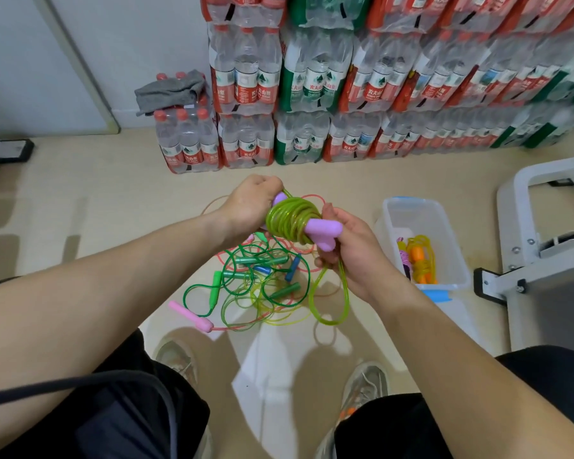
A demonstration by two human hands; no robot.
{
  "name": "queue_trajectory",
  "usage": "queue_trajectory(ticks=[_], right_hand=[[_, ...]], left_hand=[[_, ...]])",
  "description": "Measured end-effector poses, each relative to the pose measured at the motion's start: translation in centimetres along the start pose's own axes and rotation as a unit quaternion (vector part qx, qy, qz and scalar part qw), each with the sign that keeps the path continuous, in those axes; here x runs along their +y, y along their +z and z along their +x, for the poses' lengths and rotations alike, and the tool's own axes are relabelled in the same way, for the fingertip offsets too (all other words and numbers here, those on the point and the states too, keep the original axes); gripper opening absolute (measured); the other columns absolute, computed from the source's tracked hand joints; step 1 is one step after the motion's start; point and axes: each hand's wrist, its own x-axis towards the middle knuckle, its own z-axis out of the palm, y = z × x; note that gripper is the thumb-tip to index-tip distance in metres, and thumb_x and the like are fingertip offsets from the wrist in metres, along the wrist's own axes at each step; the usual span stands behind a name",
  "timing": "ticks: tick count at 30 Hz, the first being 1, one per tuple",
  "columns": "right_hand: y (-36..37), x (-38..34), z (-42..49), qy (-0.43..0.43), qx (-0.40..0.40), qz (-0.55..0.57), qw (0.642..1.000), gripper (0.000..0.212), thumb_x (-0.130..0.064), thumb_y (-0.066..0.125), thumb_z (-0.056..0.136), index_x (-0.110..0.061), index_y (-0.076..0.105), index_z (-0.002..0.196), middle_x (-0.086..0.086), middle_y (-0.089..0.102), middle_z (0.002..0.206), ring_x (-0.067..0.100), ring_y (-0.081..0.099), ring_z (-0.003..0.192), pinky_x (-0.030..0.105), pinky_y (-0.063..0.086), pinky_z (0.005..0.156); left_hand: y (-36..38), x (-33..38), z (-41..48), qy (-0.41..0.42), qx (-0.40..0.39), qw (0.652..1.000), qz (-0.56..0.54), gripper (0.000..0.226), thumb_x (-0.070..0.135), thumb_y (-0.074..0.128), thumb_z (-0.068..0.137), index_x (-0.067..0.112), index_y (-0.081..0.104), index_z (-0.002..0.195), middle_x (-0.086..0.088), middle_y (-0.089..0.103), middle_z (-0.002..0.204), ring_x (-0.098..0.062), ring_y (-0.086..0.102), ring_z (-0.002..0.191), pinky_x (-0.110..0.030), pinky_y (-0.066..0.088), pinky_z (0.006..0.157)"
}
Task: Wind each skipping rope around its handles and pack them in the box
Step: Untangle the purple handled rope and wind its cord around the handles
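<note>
Bridging left hand (pixel 251 207) and right hand (pixel 348 256), green rope (pixel 290 220) wraps 2 purple handles (pixel 323 230).

Floor (pixel 96 193): tangled ropes (pixel 256 286), box (pixel 424 220), water packs (pixel 246 140)

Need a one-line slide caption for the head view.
Left hand and right hand wind a green rope around purple handles over a floor tangle, beside the clear box.

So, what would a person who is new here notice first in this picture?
First, the lime-green rope wound round purple handles, gripped at centre by the left hand and right hand. Behind, bottled-water packs are stacked against the wall. Below the hands, tangled ropes lie on the floor, with a clear box to the right.
</note>
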Motion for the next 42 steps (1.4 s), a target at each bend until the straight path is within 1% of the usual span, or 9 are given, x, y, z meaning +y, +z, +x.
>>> queue_trajectory(ticks=[3,9,14,19,24,28,31,34,42], right_hand=[[1.1,0.8,-0.3,0.032,0.031,0.01,0.999,0.029,-0.025,0.042,0.108,-0.019,0.048,0.08,-0.005,0.032,0.051,0.01,0.025,0.041,0.024,0.035,0.044],[2.0,1.3,-0.5,0.028,0.068,0.057,0.996,0.019,-0.007,0.039,0.103,-0.016,0.056,0.098,-0.004,0.037,0.056,0.009,0.026,0.042,0.022,0.031,0.041],[2.8,2.5,-0.8,0.028,0.079,0.036,0.996,0.011,-0.02,0.046,0.106,-0.015,0.056,0.107,-0.005,0.04,0.062,0.008,0.031,0.045,0.023,0.029,0.042],[1.9,0.6,-0.6,-0.011,0.082,-0.07,0.994,0.02,-0.017,0.05,0.101,-0.018,0.069,0.096,-0.007,0.031,0.058,0.004,0.028,0.043,0.021,0.021,0.041],[0.7,-1.3,-0.9,0.025,0.003,-0.075,0.997,0.048,-0.017,0.042,0.103,-0.028,0.066,0.063,-0.003,0.021,0.061,0.011,0.015,0.049,0.022,0.011,0.047],[0.1,-1.2,-1.0,-0.009,-0.037,-0.195,0.98,0.055,-0.039,0.039,0.108,0.009,0.06,0.09,-0.006,0.028,0.054,0.007,0.022,0.044,0.017,0.021,0.042],[0.3,-1.1,-1.4,-0.082,0.0,-0.269,0.96,0.047,-0.031,0.044,0.107,-0.008,0.067,0.074,-0.017,0.044,0.043,0.001,0.041,0.042,0.012,0.03,0.047],[0.2,-1.3,-1.0,-0.132,0.052,-0.273,0.952,0.042,-0.032,0.054,0.104,-0.025,0.066,0.064,-0.017,0.05,0.049,0.001,0.043,0.052,0.021,0.032,0.058],[0.5,-0.8,-1.2,-0.195,0.156,-0.365,0.897,0.044,-0.042,0.052,0.1,-0.013,0.05,0.068,-0.004,0.039,0.055,0.014,0.036,0.055,0.037,0.03,0.054]], left_hand=[[0.0,0.0,0.1,-0.017,0.038,0.998,-0.04,0.033,0.006,0.038,0.095,-0.001,0.048,0.064,-0.011,0.041,0.044,-0.023,0.04,0.035,-0.023,0.035,0.035],[-0.4,-0.7,0.8,-0.027,0.127,0.991,-0.023,0.037,0.014,0.039,0.089,0.012,0.048,0.053,-0.011,0.045,0.047,-0.028,0.046,0.047,-0.031,0.041,0.047],[-1.1,-0.8,1.3,-0.034,0.187,0.982,0.012,0.029,0.03,0.04,0.08,0.01,0.047,0.061,-0.018,0.05,0.067,-0.031,0.05,0.059,-0.034,0.045,0.048],[-1.3,-0.4,1.4,-0.014,0.193,0.981,0.017,0.034,0.02,0.039,0.093,0.013,0.042,0.06,-0.01,0.043,0.062,-0.026,0.042,0.058,-0.027,0.04,0.044],[-2.5,1.1,1.1,0.047,0.133,0.988,0.069,0.023,0.025,0.039,0.083,0.015,0.041,0.062,-0.007,0.038,0.06,-0.022,0.035,0.06,-0.037,0.033,0.054],[-2.7,0.9,0.9,0.063,0.103,0.99,0.077,0.027,0.026,0.04,0.091,0.019,0.043,0.065,-0.008,0.038,0.067,-0.022,0.034,0.065,-0.036,0.031,0.059],[-2.6,0.5,0.7,0.053,0.1,0.99,0.086,0.032,0.027,0.041,0.093,0.024,0.039,0.061,-0.006,0.037,0.066,-0.021,0.033,0.065,-0.036,0.03,0.061],[-2.1,0.3,0.6,0.031,0.117,0.992,0.041,0.029,0.02,0.04,0.092,0.019,0.041,0.063,-0.006,0.037,0.061,-0.021,0.034,0.06,-0.032,0.032,0.053],[-0.9,-0.6,0.7,-0.076,0.192,0.977,-0.061,0.035,0.017,0.038,0.097,0.007,0.046,0.065,-0.012,0.046,0.056,-0.023,0.042,0.042,-0.021,0.034,0.039]])
